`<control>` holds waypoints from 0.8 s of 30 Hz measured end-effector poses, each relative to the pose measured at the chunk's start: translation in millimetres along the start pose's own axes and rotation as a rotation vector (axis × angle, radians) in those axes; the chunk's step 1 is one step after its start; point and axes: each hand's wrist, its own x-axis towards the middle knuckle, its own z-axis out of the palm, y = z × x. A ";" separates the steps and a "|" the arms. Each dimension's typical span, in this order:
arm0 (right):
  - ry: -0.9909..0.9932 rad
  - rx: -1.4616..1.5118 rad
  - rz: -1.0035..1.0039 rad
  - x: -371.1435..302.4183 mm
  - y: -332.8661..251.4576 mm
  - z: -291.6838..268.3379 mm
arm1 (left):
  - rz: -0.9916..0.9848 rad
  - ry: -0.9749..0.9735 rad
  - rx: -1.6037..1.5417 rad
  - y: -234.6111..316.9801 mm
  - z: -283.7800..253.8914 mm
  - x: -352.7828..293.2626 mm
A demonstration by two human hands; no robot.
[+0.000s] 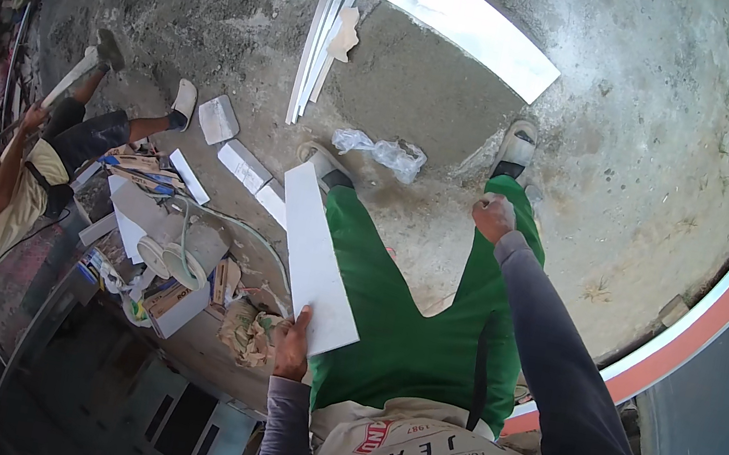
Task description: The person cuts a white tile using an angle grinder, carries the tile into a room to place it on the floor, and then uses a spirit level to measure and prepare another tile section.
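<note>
My left hand (292,346) is closed round the near edge of a long white tile (319,263), which slants along my left leg. My right hand (493,216) rests by my right shin, its fingers curled in; whether anything is inside them is hidden. Ahead of my feet, another white tile (473,27) lies at the far edge of a patch of smooth wet mortar (434,79). Thin white strips (317,44) lie left of that patch, with a torn brown scrap (345,34) on them. Crumpled clear plastic (382,153) sits between my feet.
At the left, a co-worker (30,159) grips a long-handled tool (74,74). White blocks (243,167) lie left of my left foot. Tile boxes (175,306), a hose (252,229) and a crumpled sack (248,334) crowd the lower left. A painted curb (697,335) curves along the right.
</note>
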 end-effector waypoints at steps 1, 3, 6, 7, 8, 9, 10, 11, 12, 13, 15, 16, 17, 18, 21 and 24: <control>-0.068 -0.033 -0.006 2.1 -21.0 0.9 | 0.026 -0.070 0.055 15.0 8.6 14.0; -0.176 0.406 0.085 11.5 -74.3 13.1 | -0.103 -0.172 0.084 35.0 16.8 49.7; -0.509 1.046 0.354 -13.6 -171.3 3.1 | -0.058 -0.369 -0.020 38.5 20.7 101.6; -0.528 1.051 0.327 -19.0 -191.1 2.9 | -0.035 -0.449 0.007 42.7 23.3 123.1; -0.559 1.208 0.364 -17.8 -202.7 3.3 | 0.090 -0.449 0.073 42.5 28.2 135.4; -0.607 1.361 0.414 -23.9 -215.8 12.8 | 0.199 -0.443 0.144 37.6 25.7 139.1; -0.550 1.473 0.447 -31.2 -230.5 23.2 | 0.199 -0.478 0.207 34.6 16.6 139.0; -0.487 1.580 0.477 -35.7 -242.1 28.9 | 0.204 -0.514 0.263 34.7 9.5 138.2; -0.510 1.573 0.447 -37.5 -249.9 30.9 | 0.216 -0.484 0.253 37.8 4.8 135.6; -0.475 1.708 0.470 -40.2 -254.9 31.8 | 0.251 -0.493 0.379 40.9 0.0 129.5; -0.445 1.848 0.473 -47.1 -266.4 28.4 | 0.299 -0.489 0.506 34.4 -3.5 123.1; -0.344 1.828 0.525 -49.4 -267.7 27.9 | 0.444 -0.445 0.464 21.9 0.6 123.4; -0.221 1.797 0.593 -50.3 -260.4 27.1 | 0.578 -0.424 0.413 21.8 9.2 122.3; -0.140 1.709 0.578 -43.5 -255.8 29.8 | 0.563 -0.451 0.445 22.6 15.3 126.6; -0.051 1.631 0.554 -6.4 -233.9 24.6 | 0.185 -0.829 0.569 47.6 43.5 186.2; 0.004 1.573 0.555 46.7 -203.8 13.4 | 0.268 -0.680 0.159 56.8 112.0 291.5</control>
